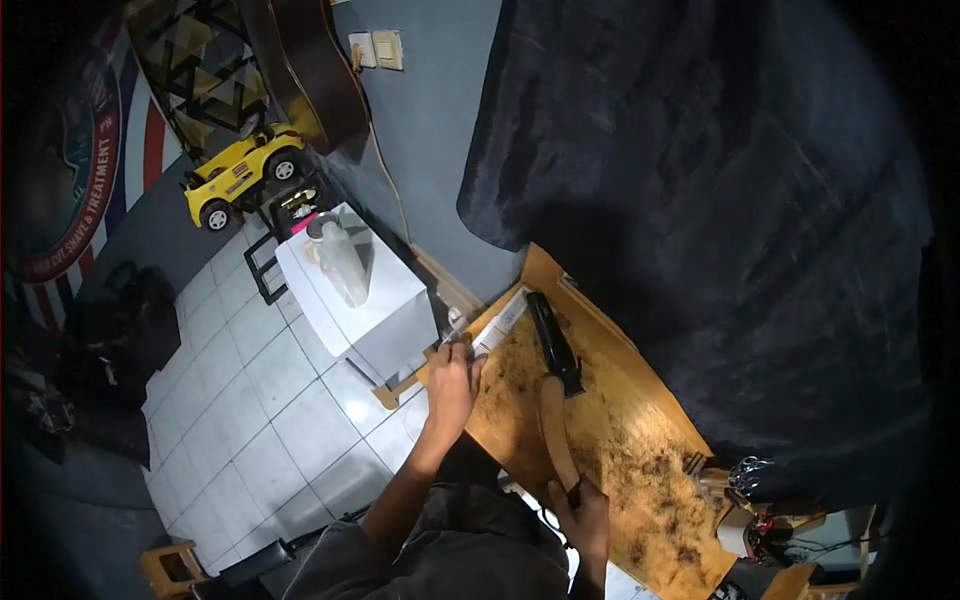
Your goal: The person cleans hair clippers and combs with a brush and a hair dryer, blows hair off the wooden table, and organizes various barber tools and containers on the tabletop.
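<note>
My left hand (452, 392) is at the left edge of the wooden tabletop (510, 390), its fingers curled; whatever they may hold is hidden. A pale comb (502, 322) lies right beside its thumb. My right hand (585, 520) is closed on the lower end of a long, curved tan handle (556, 430), low over the tabletop. The handle's upper end is next to a black hair clipper (552, 340), which lies near the comb. Dark hair clippings (655, 490) are scattered over the wood.
A white cabinet (390, 325) with a clear bottle (343, 265) stands at left, near a yellow toy car (243, 175). Dark cloth (700, 200) hangs at right. Metal items and cables (750, 475) are at the lower right. A wooden stool (172, 568) is at lower left.
</note>
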### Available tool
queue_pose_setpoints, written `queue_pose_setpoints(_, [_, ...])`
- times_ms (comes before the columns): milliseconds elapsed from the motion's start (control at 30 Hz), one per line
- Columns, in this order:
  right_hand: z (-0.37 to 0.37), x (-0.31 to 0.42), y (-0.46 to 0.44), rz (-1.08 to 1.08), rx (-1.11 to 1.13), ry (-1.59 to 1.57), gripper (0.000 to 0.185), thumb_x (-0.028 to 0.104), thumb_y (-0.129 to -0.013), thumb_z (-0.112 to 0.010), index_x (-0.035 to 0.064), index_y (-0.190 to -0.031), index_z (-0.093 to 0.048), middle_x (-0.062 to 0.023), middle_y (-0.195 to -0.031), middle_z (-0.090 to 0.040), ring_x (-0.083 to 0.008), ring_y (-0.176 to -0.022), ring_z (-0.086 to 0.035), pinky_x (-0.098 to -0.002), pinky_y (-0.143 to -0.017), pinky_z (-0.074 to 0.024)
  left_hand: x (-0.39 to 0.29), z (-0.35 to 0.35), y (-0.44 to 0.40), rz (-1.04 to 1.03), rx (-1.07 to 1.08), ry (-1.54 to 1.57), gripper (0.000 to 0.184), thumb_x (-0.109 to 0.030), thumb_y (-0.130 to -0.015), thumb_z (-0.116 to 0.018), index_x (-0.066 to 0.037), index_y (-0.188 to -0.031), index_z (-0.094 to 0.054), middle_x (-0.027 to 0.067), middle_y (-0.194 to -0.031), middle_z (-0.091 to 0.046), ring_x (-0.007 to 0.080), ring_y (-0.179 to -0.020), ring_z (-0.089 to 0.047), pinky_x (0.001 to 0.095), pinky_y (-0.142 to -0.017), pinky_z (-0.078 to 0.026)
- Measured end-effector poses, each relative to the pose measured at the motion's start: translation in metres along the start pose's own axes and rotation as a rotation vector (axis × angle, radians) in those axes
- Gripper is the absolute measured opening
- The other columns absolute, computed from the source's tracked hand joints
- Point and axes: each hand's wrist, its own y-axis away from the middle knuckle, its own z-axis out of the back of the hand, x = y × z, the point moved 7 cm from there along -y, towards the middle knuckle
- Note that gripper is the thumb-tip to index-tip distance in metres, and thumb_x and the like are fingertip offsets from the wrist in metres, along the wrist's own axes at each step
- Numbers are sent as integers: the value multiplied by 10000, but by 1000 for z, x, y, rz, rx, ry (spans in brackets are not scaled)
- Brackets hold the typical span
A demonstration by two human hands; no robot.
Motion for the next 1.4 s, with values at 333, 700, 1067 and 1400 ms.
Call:
queue_pose_setpoints(333, [-49,45,-52,-181,47,-151,313,225,-899,-709,31,-724,-536,-28,-520,-517,-98,-437,-476,-313,-431,-364,28,-42,-33,91,432,-194,411,-147,-837,-600,71,-1170,-496,270,-1016,-600,442,-930,-621,458,-822,-543])
queue_pose_setpoints(700, [-63,67,-86,-102,-37,-98,468,197,-951,-640,-29,-1344,-526,-163,-918,-702,-222,-794,-670,-337,-737,-517,47,-3,-62,175,876,581,398,-246,-991,-536,-3,-1306,-528,198,-912,-677,239,-782,-690,367,-692,-529])
queue_pose_setpoints(1067, [-18,46,-27,-206,112,-151,509,283,-945,-670,56,-1381,-539,-172,-1185,-686,-218,-1044,-684,-320,-894,-521,-6,26,5,-30,1269,745,317,-182,-1034,-465,-9,-1280,-562,68,-818,-654,127,-706,-638,290,-678,-533])
queue_pose_setpoints(1400, [51,-9,83,-112,-183,-345,515,242,-946,-677,19,-1382,-520,-165,-1189,-686,-182,-1048,-660,-309,-899,-501,-100,-22,102,-52,1557,706,243,-153,-1055,-429,16,-1146,-578,44,-790,-622,72,-594,-546,230,-556,-453])
